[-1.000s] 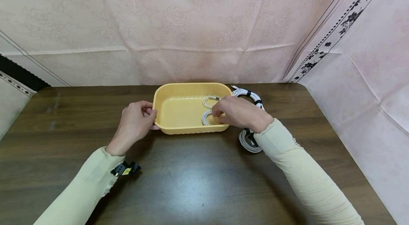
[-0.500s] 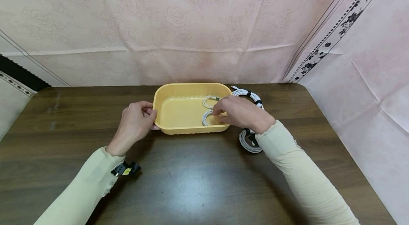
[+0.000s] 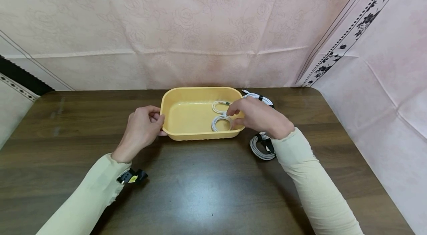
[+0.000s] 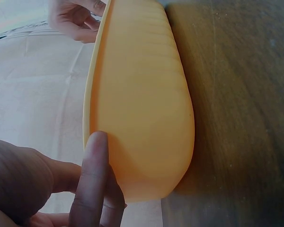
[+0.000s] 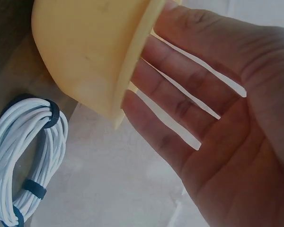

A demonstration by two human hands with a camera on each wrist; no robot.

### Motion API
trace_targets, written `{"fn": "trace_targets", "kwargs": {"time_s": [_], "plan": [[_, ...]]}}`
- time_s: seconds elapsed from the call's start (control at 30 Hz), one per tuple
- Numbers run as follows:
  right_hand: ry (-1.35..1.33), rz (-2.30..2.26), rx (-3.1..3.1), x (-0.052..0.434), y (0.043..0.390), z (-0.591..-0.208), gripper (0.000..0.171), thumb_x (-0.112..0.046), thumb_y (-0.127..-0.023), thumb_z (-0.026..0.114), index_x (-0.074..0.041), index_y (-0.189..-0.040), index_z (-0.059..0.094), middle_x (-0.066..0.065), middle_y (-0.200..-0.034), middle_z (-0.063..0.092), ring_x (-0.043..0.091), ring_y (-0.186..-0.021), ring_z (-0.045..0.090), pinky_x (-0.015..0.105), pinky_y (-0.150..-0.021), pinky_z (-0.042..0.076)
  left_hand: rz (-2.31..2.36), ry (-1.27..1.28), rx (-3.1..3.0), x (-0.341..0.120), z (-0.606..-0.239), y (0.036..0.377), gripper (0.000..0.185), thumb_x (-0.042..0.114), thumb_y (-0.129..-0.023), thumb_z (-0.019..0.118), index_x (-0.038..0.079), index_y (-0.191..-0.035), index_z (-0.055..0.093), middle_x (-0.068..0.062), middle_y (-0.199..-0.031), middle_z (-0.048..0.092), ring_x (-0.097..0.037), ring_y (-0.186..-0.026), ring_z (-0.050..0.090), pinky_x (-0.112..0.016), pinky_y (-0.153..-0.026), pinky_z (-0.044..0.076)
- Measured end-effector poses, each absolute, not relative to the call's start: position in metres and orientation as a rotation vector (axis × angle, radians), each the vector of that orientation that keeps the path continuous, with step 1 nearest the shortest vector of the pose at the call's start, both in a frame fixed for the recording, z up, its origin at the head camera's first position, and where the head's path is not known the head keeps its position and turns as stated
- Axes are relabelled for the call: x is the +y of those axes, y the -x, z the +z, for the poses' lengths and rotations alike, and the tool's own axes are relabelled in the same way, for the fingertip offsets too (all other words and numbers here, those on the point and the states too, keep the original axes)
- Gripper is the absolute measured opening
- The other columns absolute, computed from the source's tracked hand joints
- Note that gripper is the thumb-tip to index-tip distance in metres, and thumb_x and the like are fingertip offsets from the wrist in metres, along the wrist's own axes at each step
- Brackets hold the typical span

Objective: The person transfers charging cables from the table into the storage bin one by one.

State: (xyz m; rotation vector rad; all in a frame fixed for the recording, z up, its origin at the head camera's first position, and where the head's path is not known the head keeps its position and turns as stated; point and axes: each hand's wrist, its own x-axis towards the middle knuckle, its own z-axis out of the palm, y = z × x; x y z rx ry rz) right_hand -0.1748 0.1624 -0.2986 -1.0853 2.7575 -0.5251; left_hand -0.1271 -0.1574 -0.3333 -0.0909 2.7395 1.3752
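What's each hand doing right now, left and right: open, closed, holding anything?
Left hand: fingers curled on the left end of the yellow tray, gripping it.
Right hand: open, straight fingers over the tray's right rim, holding nothing.

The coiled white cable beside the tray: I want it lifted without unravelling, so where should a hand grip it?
Judging by its pose, grip the coiled white cable from above, pinching across the bundle at a black tie. It lies flat on the table, right of the yellow tray, and the ties keep its loops bunched there.

Soft, even overhead light
A pale glare is showing on the table at lower centre; wrist views are blurring close up.
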Motion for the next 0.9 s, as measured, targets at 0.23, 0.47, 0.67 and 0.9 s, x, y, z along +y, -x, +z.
{"fn": "trace_targets", "kwargs": {"time_s": [0.23, 0.47, 0.67, 0.9], "plan": [[1.139, -0.528, 2.774, 0.1665, 0.1742, -0.3024, 0.016, -0.009, -0.083, 0.082, -0.013, -0.098, 0.079, -0.001, -0.099, 0.077, 0.019, -0.094, 0.069, 0.037, -0.088, 0.057, 1.376, 0.080, 2.744, -0.1571, -0.3333, 0.1263, 0.033, 0.013, -0.102, 0.056, -0.008, -0.128, 0.060, -0.020, -0.100, 0.065, -0.012, -0.065, 0.071, -0.031, -0.064, 0.066], [1.110, -0.568, 2.810, 0.1705, 0.1712, -0.3048, 0.014, -0.010, -0.087, 0.080, -0.011, -0.100, 0.079, 0.001, -0.103, 0.077, 0.018, -0.099, 0.069, 0.038, -0.091, 0.057, 1.376, 0.076, 2.745, -0.1556, -0.3336, 0.1265, 0.034, 0.014, -0.102, 0.057, -0.008, -0.128, 0.060, -0.019, -0.100, 0.066, -0.011, -0.065, 0.071, -0.025, -0.060, 0.064], [1.076, -0.588, 2.820, 0.1709, 0.1696, -0.3051, 0.016, -0.011, -0.088, 0.080, -0.011, -0.103, 0.079, 0.002, -0.107, 0.076, 0.019, -0.105, 0.069, 0.040, -0.094, 0.057, 1.369, 0.077, 2.755, -0.1569, -0.3355, 0.1277, 0.033, 0.014, -0.102, 0.056, -0.008, -0.127, 0.060, -0.019, -0.100, 0.066, -0.012, -0.065, 0.072, -0.031, -0.063, 0.066], [1.061, -0.590, 2.834, 0.1704, 0.1690, -0.3047, 0.019, -0.012, -0.087, 0.080, -0.008, -0.106, 0.078, 0.004, -0.108, 0.076, 0.022, -0.106, 0.070, 0.041, -0.095, 0.057, 1.375, 0.083, 2.750, -0.1576, -0.3341, 0.1274, 0.033, 0.014, -0.102, 0.057, -0.008, -0.128, 0.060, -0.020, -0.100, 0.065, -0.013, -0.065, 0.072, -0.031, -0.064, 0.066]]}}
